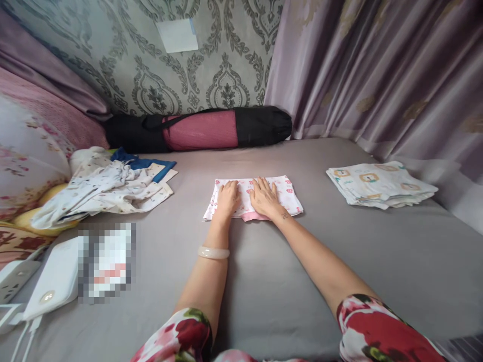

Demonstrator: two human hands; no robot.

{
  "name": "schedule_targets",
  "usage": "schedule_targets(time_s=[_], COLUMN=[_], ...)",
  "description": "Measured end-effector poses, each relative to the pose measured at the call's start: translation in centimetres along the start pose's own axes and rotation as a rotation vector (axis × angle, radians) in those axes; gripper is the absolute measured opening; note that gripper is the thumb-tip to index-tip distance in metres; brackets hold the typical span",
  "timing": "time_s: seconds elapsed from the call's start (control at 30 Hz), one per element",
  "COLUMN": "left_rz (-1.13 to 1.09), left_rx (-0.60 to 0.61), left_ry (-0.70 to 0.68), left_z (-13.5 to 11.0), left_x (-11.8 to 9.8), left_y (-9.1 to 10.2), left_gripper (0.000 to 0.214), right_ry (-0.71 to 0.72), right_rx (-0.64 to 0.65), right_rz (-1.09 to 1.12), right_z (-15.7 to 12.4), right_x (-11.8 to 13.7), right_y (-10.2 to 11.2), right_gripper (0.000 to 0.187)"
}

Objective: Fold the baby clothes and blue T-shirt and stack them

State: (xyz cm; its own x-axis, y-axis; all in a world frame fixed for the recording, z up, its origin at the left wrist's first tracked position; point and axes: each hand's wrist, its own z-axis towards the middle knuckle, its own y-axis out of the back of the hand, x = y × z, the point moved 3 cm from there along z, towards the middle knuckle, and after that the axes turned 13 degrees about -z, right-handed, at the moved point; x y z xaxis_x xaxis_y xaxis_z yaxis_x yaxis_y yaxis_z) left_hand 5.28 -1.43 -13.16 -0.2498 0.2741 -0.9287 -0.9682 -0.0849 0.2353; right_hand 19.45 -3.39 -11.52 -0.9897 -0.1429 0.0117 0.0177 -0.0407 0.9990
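A small white garment with a pink print and pink edge point(289, 193) lies folded on the grey bed sheet point(264, 281). My left hand point(227, 198) rests on its left half with the fingers curled down against the cloth. My right hand point(264, 197) lies flat on the middle of it, fingers stretched out. Neither hand grips anything. A pale bangle point(213, 252) sits on my left wrist.
A stack of folded printed cloths point(381, 184) lies at the right. A heap of unfolded white and blue clothes point(113, 183) lies at the left beside floral pillows point(26, 161). A black-and-pink rolled bag point(199, 129) runs along the wall. A white power bank point(53, 284) and cables sit bottom left.
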Motion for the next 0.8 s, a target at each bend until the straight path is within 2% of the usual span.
schedule_targets(time_s=[0.13,0.27,0.37,0.6,0.7,0.8], left_rz=[-0.005,0.088,0.077,0.052,0.154,0.378], left_rx=[0.007,0.038,0.027,0.021,0.044,0.121], left_ry=[0.001,-0.014,-0.008,-0.004,-0.033,-0.053], left_z=[0.0,0.0,0.0,0.0,0.0,-0.1], left_x=[-0.2,-0.5,-0.7,-0.2,0.0,0.1], left_y=[0.1,0.0,0.0,0.0,0.0,-0.2], left_gripper=[0.029,0.028,0.028,0.029,0.030,0.034], right_ry=[-0.019,-0.017,-0.016,-0.091,-0.134,-0.147], right_rx=[-0.002,-0.033,-0.036,-0.016,-0.008,0.002], right_rz=[-0.017,-0.008,0.006,0.007,-0.024,-0.050], right_z=[-0.1,-0.2,-0.1,-0.3,-0.6,-0.7], right_x=[-0.9,-1.0,-1.0,-2.7,-3.8,-4.2], right_y=[-0.6,-1.0,-1.1,-0.3,0.0,-0.1], right_gripper=[0.057,0.057,0.056,0.056,0.056,0.055])
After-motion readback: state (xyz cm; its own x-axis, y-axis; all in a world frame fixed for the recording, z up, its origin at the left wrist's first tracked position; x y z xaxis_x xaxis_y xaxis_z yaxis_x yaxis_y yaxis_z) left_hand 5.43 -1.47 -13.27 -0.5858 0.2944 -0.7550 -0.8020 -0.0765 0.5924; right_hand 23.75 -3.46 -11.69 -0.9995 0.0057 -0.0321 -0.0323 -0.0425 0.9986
